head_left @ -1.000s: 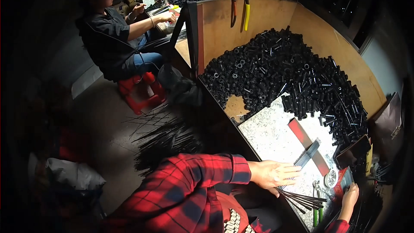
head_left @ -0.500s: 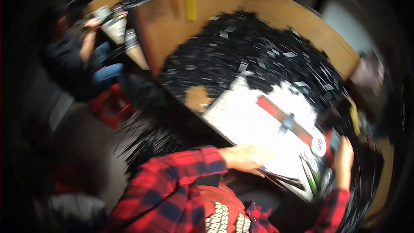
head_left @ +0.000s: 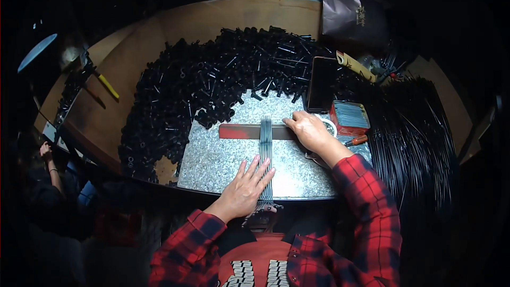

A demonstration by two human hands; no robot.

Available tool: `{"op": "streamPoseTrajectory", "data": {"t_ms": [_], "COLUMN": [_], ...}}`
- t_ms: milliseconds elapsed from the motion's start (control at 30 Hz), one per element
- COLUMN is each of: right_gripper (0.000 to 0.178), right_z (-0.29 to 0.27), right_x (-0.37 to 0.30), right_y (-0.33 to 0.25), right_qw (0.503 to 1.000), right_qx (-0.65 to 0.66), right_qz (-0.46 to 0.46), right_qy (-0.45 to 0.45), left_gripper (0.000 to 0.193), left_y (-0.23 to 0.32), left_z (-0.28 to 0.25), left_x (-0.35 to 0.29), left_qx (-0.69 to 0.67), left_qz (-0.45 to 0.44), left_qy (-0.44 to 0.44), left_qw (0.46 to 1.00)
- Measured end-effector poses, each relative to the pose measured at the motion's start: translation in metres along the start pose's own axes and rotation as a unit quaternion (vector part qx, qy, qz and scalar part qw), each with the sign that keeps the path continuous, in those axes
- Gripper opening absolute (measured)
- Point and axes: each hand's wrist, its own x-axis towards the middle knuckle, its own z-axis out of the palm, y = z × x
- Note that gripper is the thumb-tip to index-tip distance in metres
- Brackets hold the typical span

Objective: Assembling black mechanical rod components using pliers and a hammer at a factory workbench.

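Observation:
A bundle of thin metal rods (head_left: 266,137) lies side by side across a flat red and dark bar (head_left: 239,131) on a speckled grey slab (head_left: 204,167). My left hand (head_left: 243,188) rests flat with fingers stretched out, its fingertips over the rods' near part. Small dark ends of the rods (head_left: 271,208) hang past the slab's near edge. At the bar's right end, my right hand (head_left: 311,130) has its fingers curled down, thumb toward the rods. What those fingers hold, if anything, is hidden. A white round dish (head_left: 332,126) shows partly behind that hand.
A big heap of small black parts (head_left: 228,69) curves around the slab. To the right are a phone-like dark slab (head_left: 322,85), a red box of thin strips (head_left: 350,118), an orange-handled tool (head_left: 357,141) and long black rods (head_left: 411,143). A person's hand (head_left: 46,151) shows far left.
The view has swung round and levelled. My left hand, earlier at the slab's near edge by some thin dark pieces, now lies on the rods. My right hand has moved from beside the box to the bar.

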Motion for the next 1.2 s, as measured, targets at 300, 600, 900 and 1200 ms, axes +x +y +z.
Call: {"op": "streamPoseTrajectory", "data": {"t_ms": [300,600,900,1200], "right_gripper": [0.031,0.032,0.014,0.013], "right_z": [0.003,0.009,0.008,0.006], "right_x": [0.010,0.012,0.022,0.019], "right_y": [-0.002,-0.002,0.000,0.007], "right_qw": [1.000,0.999,0.998,0.995], "right_qx": [0.001,0.045,0.048,0.101], "right_qz": [0.013,-0.014,-0.006,-0.004], "right_qy": [-0.012,0.012,0.031,-0.003], "left_gripper": [0.062,0.061,0.093,0.088], "left_y": [-0.005,-0.006,-0.009,-0.005], "left_z": [0.000,-0.001,0.004,0.000], "left_x": [-0.002,-0.006,-0.004,-0.003], "left_qx": [0.000,0.007,-0.078,-0.100], "left_qz": [0.008,-0.013,-0.009,-0.001], "left_qy": [0.024,0.020,0.013,0.004], "left_qw": [1.000,1.000,0.997,0.995]}}
